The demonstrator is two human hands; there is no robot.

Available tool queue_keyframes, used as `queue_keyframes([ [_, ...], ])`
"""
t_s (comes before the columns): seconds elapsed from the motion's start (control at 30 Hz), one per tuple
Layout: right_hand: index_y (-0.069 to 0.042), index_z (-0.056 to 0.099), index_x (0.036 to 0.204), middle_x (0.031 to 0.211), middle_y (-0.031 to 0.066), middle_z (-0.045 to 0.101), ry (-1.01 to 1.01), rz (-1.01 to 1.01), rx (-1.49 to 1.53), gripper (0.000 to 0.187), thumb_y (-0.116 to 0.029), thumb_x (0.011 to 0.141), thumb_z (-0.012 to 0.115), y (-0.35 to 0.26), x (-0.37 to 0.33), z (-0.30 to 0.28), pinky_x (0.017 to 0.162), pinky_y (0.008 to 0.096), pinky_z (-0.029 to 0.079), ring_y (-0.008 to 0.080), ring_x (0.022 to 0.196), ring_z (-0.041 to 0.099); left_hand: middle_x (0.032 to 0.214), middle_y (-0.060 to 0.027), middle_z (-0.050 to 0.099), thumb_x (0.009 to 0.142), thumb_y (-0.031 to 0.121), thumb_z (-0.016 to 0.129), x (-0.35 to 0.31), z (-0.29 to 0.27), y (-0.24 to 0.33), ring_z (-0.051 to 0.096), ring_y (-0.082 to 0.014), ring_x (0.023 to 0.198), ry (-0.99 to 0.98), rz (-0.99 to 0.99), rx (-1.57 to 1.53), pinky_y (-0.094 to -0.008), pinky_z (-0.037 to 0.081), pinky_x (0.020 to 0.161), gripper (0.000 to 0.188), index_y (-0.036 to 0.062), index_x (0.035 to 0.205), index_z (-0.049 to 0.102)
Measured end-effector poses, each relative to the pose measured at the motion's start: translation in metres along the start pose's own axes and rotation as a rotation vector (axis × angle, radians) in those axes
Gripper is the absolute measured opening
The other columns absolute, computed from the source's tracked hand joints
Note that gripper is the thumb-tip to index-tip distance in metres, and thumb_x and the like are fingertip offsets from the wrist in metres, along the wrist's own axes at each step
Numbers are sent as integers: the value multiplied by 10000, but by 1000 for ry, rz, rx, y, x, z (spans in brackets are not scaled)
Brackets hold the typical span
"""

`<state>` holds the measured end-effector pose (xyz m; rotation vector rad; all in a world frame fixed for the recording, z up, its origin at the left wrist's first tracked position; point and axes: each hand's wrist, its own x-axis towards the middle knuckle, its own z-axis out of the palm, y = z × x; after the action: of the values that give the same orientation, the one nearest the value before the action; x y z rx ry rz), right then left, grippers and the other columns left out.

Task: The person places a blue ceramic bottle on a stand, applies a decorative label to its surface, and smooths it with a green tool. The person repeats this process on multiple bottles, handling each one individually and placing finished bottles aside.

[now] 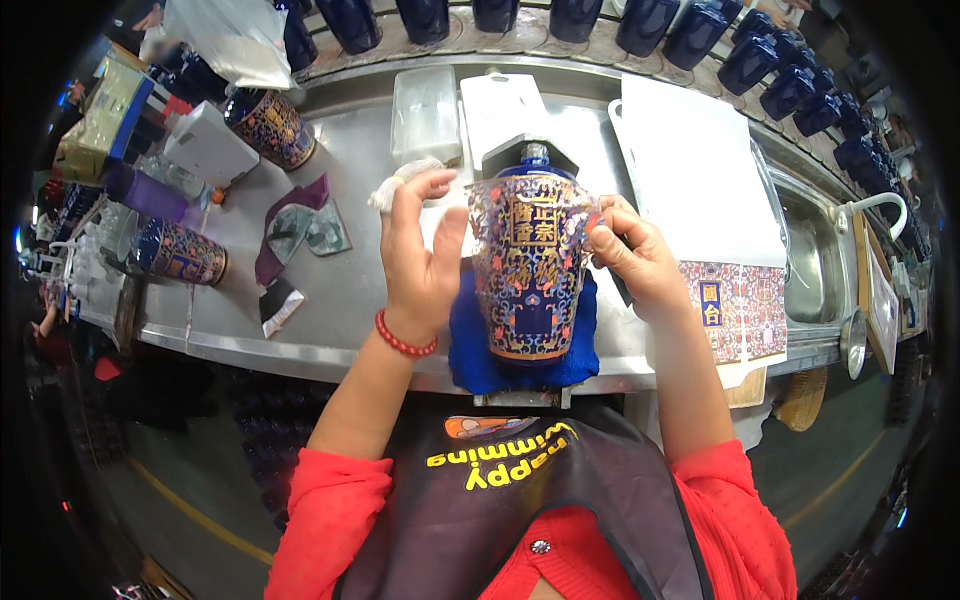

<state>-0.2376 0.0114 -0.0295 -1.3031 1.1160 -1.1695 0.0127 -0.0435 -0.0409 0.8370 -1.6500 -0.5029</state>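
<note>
A dark blue bottle (pixel 536 157) lies on a blue cloth (pixel 468 335) in front of me, its neck pointing away. Wrapped over its front is a colourful patterned decal film (pixel 525 270) with gold lettering, its upper side edges standing off the glass. My right hand (pixel 640 258) pinches the film's right edge between thumb and fingers. Beside the left edge, my left hand (pixel 420 250) has its thumb and fingers apart, wearing a red bead bracelet (pixel 405 345). A white cloth wad (pixel 385 195) shows behind its fingers; whether they touch it is unclear.
White sheets (pixel 690 170) and patterned decal sheets (pixel 735 300) lie right, before a sink (pixel 812 260). Decorated bottles (pixel 270 130) and a crumpled cloth (pixel 300 230) are left. A clear plastic box (pixel 425 110) stands behind. Blue bottles (pixel 570 15) line the far conveyor.
</note>
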Motion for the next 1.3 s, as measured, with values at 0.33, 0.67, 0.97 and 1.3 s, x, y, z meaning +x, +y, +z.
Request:
queue_keyframes([
  [0.33,-43,615,816,1190,67,553,87,54,65,153,-102,937,689,-14,-8,9,779,235,442,86,941,519,1324,-177,554,658,474,861,-92,-34,35,429,-379,1302,-210,71,490,-610,108,1152,807,111,1301,537],
  [0.67,25,621,1163,1045,54,687,143,194,204,230,-107,976,607,-41,-26,3,763,234,532,93,886,655,1262,-123,604,749,492,802,-85,-28,44,480,-317,1277,-176,223,440,-622,91,1169,533,161,1113,595],
  [0.97,21,622,1100,1094,75,667,235,191,146,179,-111,985,588,-44,-27,4,675,225,546,99,820,653,1490,-235,423,994,580,468,-81,-17,43,360,-403,1347,-314,-73,205,-613,99,1152,681,122,1498,481],
  [1.3,5,608,924,1275,127,574,167,156,115,140,-127,971,596,-44,-26,-2,822,289,538,157,1024,624,1461,-246,429,984,568,489,-51,-7,39,362,-434,1322,-272,-95,146,-651,140,1124,678,152,1518,454],
])
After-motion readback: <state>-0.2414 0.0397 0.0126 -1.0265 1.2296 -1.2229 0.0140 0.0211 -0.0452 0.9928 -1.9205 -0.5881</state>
